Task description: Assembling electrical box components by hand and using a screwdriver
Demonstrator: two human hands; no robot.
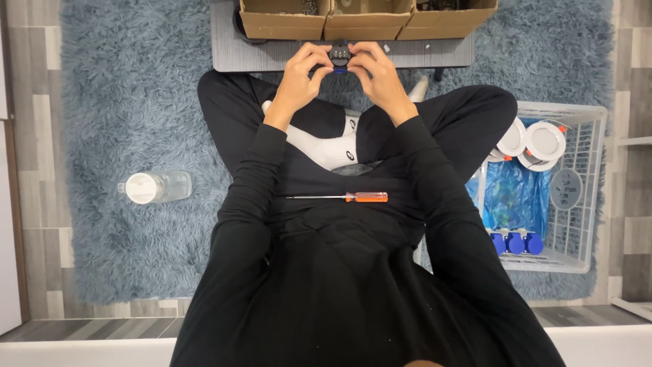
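Three cardboard boxes [367,19], one screwdriver [339,197], one bottle [155,187], one white basket [577,197], three blue caps [515,242], two white round lamps [533,141]

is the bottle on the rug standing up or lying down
Lying down. The clear bottle rests on its side on the blue rug, its white cap pointing left and its body stretching right.

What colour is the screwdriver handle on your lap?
Orange, translucent-looking; the screwdriver lies across the lap, clearest in the head view.
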